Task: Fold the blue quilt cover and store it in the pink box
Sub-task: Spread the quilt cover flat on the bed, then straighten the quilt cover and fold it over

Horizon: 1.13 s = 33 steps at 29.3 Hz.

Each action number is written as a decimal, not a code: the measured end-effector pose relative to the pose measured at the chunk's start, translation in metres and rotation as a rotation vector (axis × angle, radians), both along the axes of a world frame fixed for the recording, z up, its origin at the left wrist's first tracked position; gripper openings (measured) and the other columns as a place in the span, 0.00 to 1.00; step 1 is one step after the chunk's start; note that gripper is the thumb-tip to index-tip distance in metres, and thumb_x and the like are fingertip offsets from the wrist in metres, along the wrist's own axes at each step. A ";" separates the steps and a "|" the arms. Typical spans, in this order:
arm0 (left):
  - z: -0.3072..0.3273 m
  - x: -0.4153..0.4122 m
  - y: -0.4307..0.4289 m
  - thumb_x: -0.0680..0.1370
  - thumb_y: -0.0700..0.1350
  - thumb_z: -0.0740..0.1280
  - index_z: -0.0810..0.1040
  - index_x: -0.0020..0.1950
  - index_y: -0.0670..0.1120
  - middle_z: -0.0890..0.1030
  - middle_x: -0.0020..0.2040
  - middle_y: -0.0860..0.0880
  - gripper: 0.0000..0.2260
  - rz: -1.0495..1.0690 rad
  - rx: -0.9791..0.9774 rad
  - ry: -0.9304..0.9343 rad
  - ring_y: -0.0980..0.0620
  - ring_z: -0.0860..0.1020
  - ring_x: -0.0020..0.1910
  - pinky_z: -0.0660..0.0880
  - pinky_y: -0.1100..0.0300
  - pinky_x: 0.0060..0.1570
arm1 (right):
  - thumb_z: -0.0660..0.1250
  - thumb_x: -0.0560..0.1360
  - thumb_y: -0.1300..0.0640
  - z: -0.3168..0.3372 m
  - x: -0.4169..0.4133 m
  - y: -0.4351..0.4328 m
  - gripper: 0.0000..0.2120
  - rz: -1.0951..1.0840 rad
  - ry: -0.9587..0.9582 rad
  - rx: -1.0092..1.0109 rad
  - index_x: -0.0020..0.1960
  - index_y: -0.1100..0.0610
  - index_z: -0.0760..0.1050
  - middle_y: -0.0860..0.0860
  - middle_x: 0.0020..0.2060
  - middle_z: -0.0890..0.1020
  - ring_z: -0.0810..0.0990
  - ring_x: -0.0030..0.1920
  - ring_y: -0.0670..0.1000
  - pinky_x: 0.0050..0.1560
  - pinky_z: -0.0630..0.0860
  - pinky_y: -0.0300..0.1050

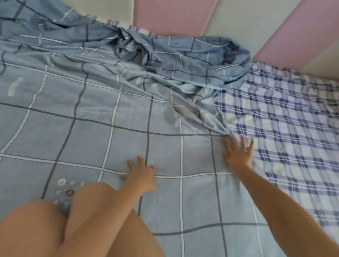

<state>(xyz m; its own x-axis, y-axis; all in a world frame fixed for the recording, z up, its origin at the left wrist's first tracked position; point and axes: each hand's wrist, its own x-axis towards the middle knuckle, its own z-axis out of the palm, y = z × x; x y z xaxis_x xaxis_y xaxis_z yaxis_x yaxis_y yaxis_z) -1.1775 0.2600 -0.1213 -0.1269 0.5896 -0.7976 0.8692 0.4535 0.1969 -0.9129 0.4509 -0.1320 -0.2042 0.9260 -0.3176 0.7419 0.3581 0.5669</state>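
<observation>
My left hand [141,175] and my right hand [237,153] lie flat, fingers spread, pressing on the blue quilt cover [84,124]. It lies spread over the checked sheet [295,129], bunched up at the far corner. I think I am smoothing it out. Next that lump needs pulling straight. I see no pink box.

One blue quilt cover [84,124] lies spread out, and I count the rest from it. Two hands press flat on it, fingers straight: the left hand [141,175] nearer its middle, the right hand [238,152] at its right edge. Two bare legs [31,228] rest on its near part. Two printed motifs [65,190] mark its cloth. One plaid sheet [295,129] shows to its right. Beyond its bunched far end stand two pink panels [176,9] and three pale panels [257,15].
</observation>
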 end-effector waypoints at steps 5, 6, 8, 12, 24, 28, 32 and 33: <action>0.003 0.022 0.001 0.76 0.50 0.68 0.47 0.77 0.59 0.31 0.75 0.42 0.37 -0.112 -0.034 0.022 0.30 0.36 0.72 0.55 0.25 0.64 | 0.57 0.78 0.39 0.035 0.003 0.033 0.35 -0.397 0.170 0.034 0.77 0.57 0.53 0.59 0.76 0.55 0.51 0.76 0.61 0.74 0.46 0.60; 0.002 0.019 0.000 0.76 0.50 0.68 0.47 0.77 0.59 0.31 0.75 0.41 0.37 -0.121 -0.030 0.024 0.30 0.36 0.72 0.56 0.26 0.64 | 0.61 0.77 0.41 0.036 -0.008 0.037 0.35 -0.340 0.322 0.071 0.75 0.58 0.55 0.60 0.74 0.59 0.56 0.74 0.61 0.74 0.52 0.58; 0.001 0.016 0.000 0.76 0.49 0.68 0.47 0.77 0.59 0.31 0.75 0.42 0.37 -0.137 -0.018 0.020 0.30 0.36 0.72 0.57 0.27 0.64 | 0.66 0.75 0.43 0.040 -0.032 0.046 0.39 -0.271 0.686 0.038 0.75 0.60 0.53 0.61 0.72 0.61 0.59 0.73 0.61 0.72 0.57 0.57; -0.004 0.019 -0.008 0.76 0.45 0.69 0.48 0.77 0.60 0.32 0.75 0.42 0.38 -0.144 0.024 0.032 0.31 0.36 0.73 0.59 0.29 0.65 | 0.74 0.68 0.42 0.036 -0.074 0.068 0.56 -0.592 1.117 -0.186 0.78 0.58 0.38 0.58 0.76 0.50 0.54 0.75 0.60 0.73 0.58 0.58; -0.013 0.020 -0.005 0.76 0.43 0.69 0.50 0.77 0.58 0.31 0.75 0.41 0.37 -0.127 0.079 0.059 0.31 0.35 0.72 0.58 0.27 0.64 | 0.60 0.77 0.65 0.088 -0.136 0.069 0.05 -0.425 1.497 0.129 0.50 0.64 0.74 0.59 0.47 0.74 0.75 0.49 0.56 0.43 0.68 0.42; -0.005 0.012 -0.004 0.78 0.47 0.66 0.54 0.77 0.56 0.34 0.76 0.41 0.31 -0.137 0.096 -0.038 0.30 0.35 0.73 0.57 0.33 0.68 | 0.60 0.74 0.68 0.122 -0.105 -0.023 0.10 0.335 1.322 0.024 0.55 0.62 0.73 0.43 0.45 0.69 0.68 0.44 0.44 0.45 0.71 0.44; 0.011 -0.013 -0.018 0.79 0.48 0.63 0.74 0.68 0.50 0.61 0.76 0.46 0.17 0.109 0.255 -0.249 0.46 0.61 0.74 0.62 0.62 0.65 | 0.75 0.59 0.64 0.087 -0.025 -0.083 0.14 0.566 0.838 -0.447 0.44 0.55 0.81 0.47 0.43 0.78 0.77 0.39 0.49 0.36 0.73 0.43; 0.017 -0.019 -0.025 0.80 0.47 0.63 0.78 0.63 0.48 0.71 0.71 0.47 0.13 0.175 0.306 -0.266 0.48 0.70 0.68 0.66 0.64 0.60 | 0.77 0.53 0.63 0.071 0.001 -0.081 0.17 0.414 0.744 -0.537 0.41 0.52 0.82 0.47 0.43 0.80 0.78 0.36 0.48 0.35 0.73 0.38</action>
<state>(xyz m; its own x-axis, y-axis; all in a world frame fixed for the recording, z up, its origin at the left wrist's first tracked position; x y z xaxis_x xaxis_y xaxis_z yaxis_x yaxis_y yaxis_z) -1.1962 0.2355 -0.1043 -0.0601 0.7916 -0.6080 0.6853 0.4756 0.5515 -0.9121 0.3702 -0.0606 -0.7937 0.5089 -0.3331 0.6012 0.7395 -0.3027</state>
